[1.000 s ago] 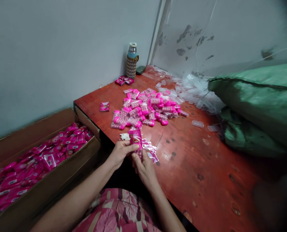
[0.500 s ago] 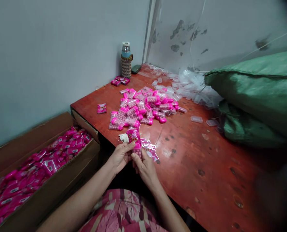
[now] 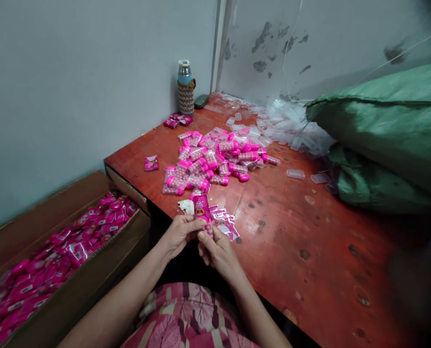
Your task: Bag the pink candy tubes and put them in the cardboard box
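Grip: both hands are closed on one pink packet (image 3: 202, 209), held upright at the near edge of the table (image 3: 309, 232).
Left hand (image 3: 181, 233): thumb and fingers pinched together on the packet's left side and lower part.
Right hand (image 3: 215, 249): fingertips pressed to the packet's lower end from the right; how far the fingers wrap behind it cannot be told.
Packet: glossy pink with a round printed mark near the top; its upper half stands clear above the fingers.
Just beside the hands: a few flat pink-printed clear wrappers (image 3: 225, 223) lie on the table to the right of the packet, and a small crumpled white scrap (image 3: 186, 206) lies just to its left.
Farther out: a heap of clear tubes with pink caps (image 3: 215, 157), filled with pale pink balls, sits mid-table.
Beyond that: a loose pile of empty clear tubes (image 3: 291, 128) toward the wall.
Lone pieces: one pink packet lying flat (image 3: 151, 163) near the table's left edge, a small cluster of pink packets (image 3: 178, 120) by the bottle.
Back corner: a bottle in a woven sleeve (image 3: 185, 88) stands upright against the wall.
Right side: a green sack (image 3: 385, 135) rests on the table.
Left, below the table: a cardboard box (image 3: 73, 290) full of pink packets.
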